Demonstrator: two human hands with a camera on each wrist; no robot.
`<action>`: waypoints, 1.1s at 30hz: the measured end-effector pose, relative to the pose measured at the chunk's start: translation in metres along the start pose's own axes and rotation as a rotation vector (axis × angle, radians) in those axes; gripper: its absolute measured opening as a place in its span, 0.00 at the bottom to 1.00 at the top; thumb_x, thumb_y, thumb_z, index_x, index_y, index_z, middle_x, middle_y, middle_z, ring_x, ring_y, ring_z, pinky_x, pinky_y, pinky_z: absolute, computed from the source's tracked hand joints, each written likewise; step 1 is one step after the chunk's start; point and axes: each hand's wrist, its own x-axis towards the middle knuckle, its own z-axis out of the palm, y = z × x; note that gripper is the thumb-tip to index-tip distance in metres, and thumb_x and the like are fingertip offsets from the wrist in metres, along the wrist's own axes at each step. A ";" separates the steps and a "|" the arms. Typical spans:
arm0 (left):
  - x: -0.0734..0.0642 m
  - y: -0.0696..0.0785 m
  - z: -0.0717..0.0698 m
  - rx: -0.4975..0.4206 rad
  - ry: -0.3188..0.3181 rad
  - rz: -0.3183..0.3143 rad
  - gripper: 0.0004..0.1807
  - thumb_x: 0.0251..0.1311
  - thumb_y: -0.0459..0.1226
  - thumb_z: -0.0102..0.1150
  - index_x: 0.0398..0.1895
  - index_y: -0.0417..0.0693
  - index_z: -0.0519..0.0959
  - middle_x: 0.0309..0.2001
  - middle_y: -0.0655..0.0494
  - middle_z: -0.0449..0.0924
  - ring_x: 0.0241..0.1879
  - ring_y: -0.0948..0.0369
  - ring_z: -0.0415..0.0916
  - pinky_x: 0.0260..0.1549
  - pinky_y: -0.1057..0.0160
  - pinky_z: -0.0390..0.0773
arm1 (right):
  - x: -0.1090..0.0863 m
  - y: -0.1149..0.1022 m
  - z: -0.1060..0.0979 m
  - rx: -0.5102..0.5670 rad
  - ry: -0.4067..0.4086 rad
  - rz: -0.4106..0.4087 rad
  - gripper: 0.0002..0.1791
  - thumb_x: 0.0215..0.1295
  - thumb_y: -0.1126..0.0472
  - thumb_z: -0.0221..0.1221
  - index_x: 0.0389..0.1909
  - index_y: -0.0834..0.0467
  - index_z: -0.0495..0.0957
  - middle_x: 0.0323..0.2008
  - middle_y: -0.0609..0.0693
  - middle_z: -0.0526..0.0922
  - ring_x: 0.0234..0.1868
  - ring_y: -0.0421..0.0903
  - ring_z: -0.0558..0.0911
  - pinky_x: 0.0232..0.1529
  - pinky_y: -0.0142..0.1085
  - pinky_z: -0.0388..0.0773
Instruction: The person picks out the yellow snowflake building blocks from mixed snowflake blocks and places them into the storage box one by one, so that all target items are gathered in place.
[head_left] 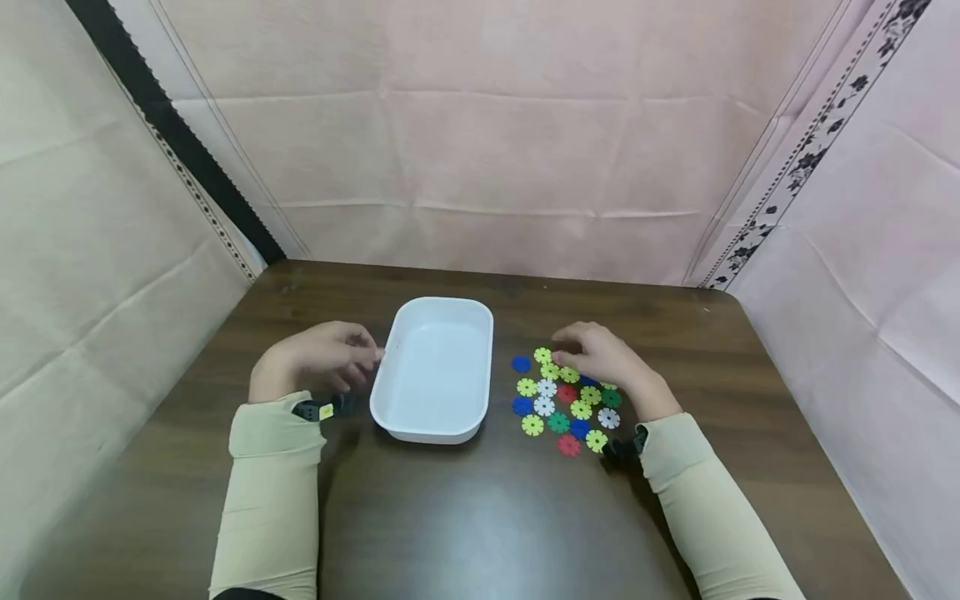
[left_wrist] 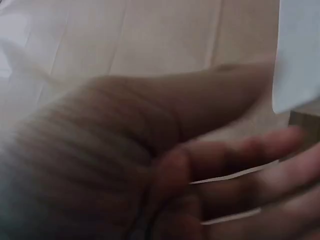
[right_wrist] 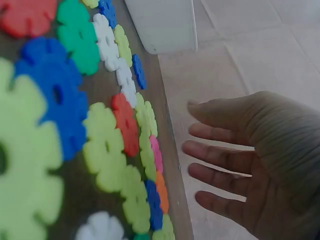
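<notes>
Head view: we have a white rectangular tray (head_left: 431, 375) on the dark wooden table (head_left: 420, 517), nothing visible in it. Just right of it lie the flower-shaped plastic discs (head_left: 581, 409), loosely spread in yellow-green, blue, white, red and green, some overlapping. The left hand (head_left: 318, 354) is at the tray's left rim, fingers loosely bent, fingertips touching or nearly so; we can't tell which. The right hand (head_left: 596, 354) is over the far right part of the spread, hiding some discs, thumb and fingertips apart. We'd log the step as reaching over the discs, none lifted as far as we can see.

Left wrist view: blurred. We see the thumb stretched toward the tray wall, the other fingers half extended with gaps between them. No hold on anything shows; thumb contact is unclear.

Right wrist view: thumb and fingers are nearly straight, spaced, with nothing in them. The discs lie beside the hand, clear of the fingertips; a pink disc (right_wrist: 156, 155) and an orange disc (right_wrist: 161, 192) show here too. We judge the next move calls for lowering the fingertips and pinching one thin disc by its edge, without dragging its neighbours.
</notes>
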 end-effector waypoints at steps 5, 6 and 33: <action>0.045 -0.028 0.009 -0.087 0.205 0.163 0.30 0.73 0.53 0.54 0.69 0.45 0.68 0.64 0.42 0.73 0.63 0.45 0.72 0.60 0.43 0.73 | 0.012 -0.001 0.006 -0.046 -0.037 -0.036 0.21 0.70 0.57 0.63 0.58 0.64 0.80 0.55 0.60 0.82 0.57 0.58 0.78 0.56 0.54 0.77; 0.056 -0.035 0.013 -0.157 0.212 0.198 0.32 0.73 0.53 0.53 0.72 0.47 0.65 0.68 0.43 0.70 0.66 0.46 0.68 0.64 0.42 0.68 | 0.013 0.000 0.008 -0.058 -0.038 -0.041 0.20 0.69 0.58 0.63 0.57 0.65 0.80 0.54 0.60 0.82 0.55 0.58 0.79 0.56 0.54 0.77; 0.106 -0.071 0.039 -0.590 0.194 0.367 0.30 0.74 0.43 0.54 0.77 0.57 0.62 0.74 0.55 0.62 0.68 0.56 0.68 0.58 0.66 0.75 | 0.028 0.007 0.035 -0.153 0.042 0.106 0.19 0.66 0.52 0.67 0.48 0.62 0.81 0.45 0.55 0.81 0.49 0.55 0.77 0.59 0.54 0.73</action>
